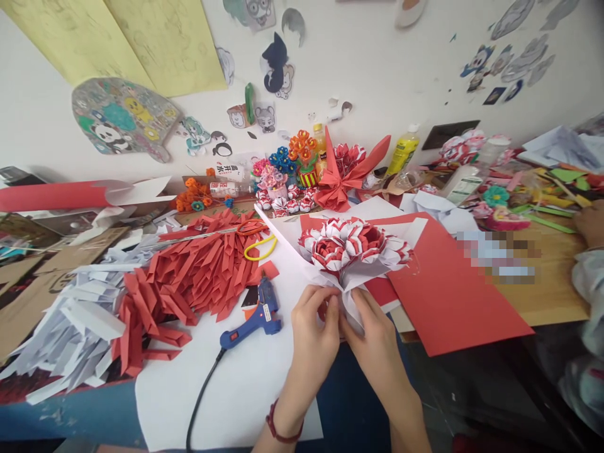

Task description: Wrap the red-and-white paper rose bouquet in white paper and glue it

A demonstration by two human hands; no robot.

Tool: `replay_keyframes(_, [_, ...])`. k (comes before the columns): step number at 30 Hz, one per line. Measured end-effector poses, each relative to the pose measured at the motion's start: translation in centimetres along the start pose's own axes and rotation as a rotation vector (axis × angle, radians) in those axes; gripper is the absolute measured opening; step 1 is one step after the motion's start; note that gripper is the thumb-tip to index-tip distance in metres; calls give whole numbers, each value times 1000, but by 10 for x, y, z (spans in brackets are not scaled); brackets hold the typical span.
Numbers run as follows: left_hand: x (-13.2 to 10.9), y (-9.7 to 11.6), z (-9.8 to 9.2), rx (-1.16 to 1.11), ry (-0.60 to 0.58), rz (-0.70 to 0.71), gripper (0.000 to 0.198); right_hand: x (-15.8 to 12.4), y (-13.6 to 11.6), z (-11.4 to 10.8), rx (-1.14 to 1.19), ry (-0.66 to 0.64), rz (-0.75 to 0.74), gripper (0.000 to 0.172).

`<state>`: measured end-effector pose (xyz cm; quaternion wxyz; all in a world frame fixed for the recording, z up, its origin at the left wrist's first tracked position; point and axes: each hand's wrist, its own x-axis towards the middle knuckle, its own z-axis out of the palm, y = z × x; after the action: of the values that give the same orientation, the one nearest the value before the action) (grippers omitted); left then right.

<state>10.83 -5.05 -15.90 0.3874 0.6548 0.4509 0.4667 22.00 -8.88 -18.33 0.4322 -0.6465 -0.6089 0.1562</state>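
A bouquet of red-and-white paper flowers (346, 245) stands upright in front of me, wrapped in white paper (352, 308). Both of my hands grip the gathered lower part of this wrapping. My left hand (314, 318) pinches it from the left, thumb and fingers together. From the right, my right hand (372, 327) has its fingers closed on the paper, partly hidden behind it. A blue hot glue gun (257, 318) lies left of my hands on a large white sheet (184, 390). Scissors with orange and yellow handles (260, 246) rest above the glue gun.
Folded red paper strips (198, 264) and white strips (70, 333) are heaped on the left. A large red sheet (453, 289) overhangs the table edge at right. Bottles, small craft flowers (302, 148) and a red paper bouquet (344, 176) line the wall. Another person's hand (589, 223) is far right.
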Motion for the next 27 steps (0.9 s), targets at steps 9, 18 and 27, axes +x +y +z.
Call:
replay_keyframes(9, [-1, 1, 7, 48, 49, -36, 6, -3, 0, 1, -11, -31, 14, 35])
replay_keyframes(18, [-1, -5, 10, -10, 87, -77, 9, 3, 4, -17, 250, -178, 128, 44])
replay_keyframes(27, [1, -10, 12, 7, 137, -165, 13, 24, 13, -23, 701, -212, 417, 43])
